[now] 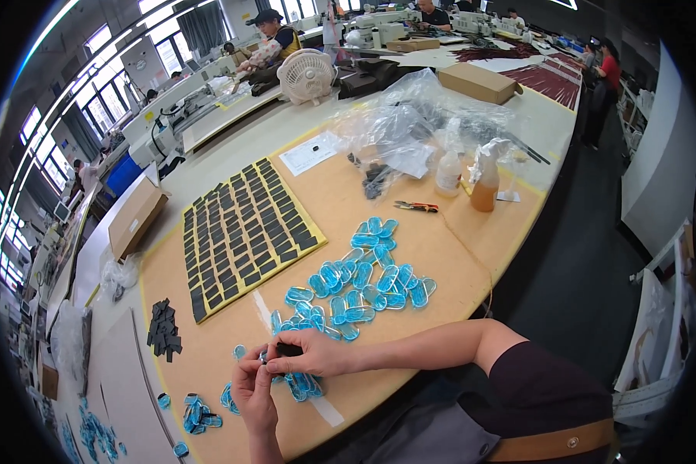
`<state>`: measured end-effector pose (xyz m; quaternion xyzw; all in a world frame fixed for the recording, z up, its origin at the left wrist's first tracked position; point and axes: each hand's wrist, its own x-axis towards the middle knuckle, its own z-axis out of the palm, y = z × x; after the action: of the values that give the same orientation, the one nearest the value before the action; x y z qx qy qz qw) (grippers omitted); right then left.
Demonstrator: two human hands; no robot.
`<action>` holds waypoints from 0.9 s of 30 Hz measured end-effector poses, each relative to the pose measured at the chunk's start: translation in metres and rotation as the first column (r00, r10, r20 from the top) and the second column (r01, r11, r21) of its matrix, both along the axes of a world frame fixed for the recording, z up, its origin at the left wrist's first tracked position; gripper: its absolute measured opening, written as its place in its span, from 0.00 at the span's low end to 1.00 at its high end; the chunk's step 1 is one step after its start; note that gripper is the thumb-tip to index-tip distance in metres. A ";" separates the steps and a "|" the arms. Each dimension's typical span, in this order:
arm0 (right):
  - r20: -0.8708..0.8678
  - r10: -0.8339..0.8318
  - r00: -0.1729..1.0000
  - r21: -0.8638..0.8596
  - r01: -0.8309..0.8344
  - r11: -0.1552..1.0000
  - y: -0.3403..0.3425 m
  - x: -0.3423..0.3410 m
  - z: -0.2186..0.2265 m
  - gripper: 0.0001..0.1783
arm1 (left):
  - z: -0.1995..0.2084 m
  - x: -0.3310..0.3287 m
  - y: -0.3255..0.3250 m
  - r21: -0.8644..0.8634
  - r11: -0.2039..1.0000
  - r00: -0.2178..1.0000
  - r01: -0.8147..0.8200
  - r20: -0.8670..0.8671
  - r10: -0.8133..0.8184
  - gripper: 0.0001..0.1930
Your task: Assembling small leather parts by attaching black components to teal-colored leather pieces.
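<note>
My left hand [254, 388] and my right hand [317, 353] meet over the near part of the table, fingertips pinched together. A small black piece [289, 350] shows under the curled fingers of my right hand. Between the fingertips is a tiny shiny bit, too small to name. Just beyond my hands spreads a loose heap of oval, metal-rimmed pieces [360, 277] with blue film. More of these blue ovals [300, 387] lie under my right hand, and a smaller cluster [198, 415] sits left of my left hand.
A yellow-edged board [317, 241] carries rows of black strips. Loose black strips [163, 331] lie at left. Farther back are nippers [416, 206], an amber bottle [484, 192], a clear bottle [448, 172], plastic bags [410, 116], a fan [306, 76] and a cardboard box [478, 83]. Other people work beyond.
</note>
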<state>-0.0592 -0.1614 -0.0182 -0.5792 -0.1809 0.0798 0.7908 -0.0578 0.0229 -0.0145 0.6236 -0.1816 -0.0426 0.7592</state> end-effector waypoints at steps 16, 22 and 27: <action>0.117 -0.069 0.991 -0.319 0.103 0.942 -0.007 0.001 0.008 0.14 | -0.009 0.003 -0.003 0.378 0.841 0.833 -0.387 0.533 0.144 0.04; 0.208 -0.059 0.976 -0.409 0.141 0.902 -0.006 -0.005 0.012 0.13 | -0.017 -0.001 -0.003 0.390 0.842 0.848 -0.372 0.512 0.138 0.04; 0.278 -0.097 0.956 -0.283 0.178 0.942 -0.002 -0.002 0.003 0.12 | -0.022 -0.001 -0.003 0.367 0.865 0.879 -0.343 0.449 0.158 0.04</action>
<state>-0.0616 -0.1633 -0.0155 -0.7111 -0.2273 -0.0255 0.6649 -0.0590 0.0202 -0.0369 0.7910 -0.2358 0.1490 0.5446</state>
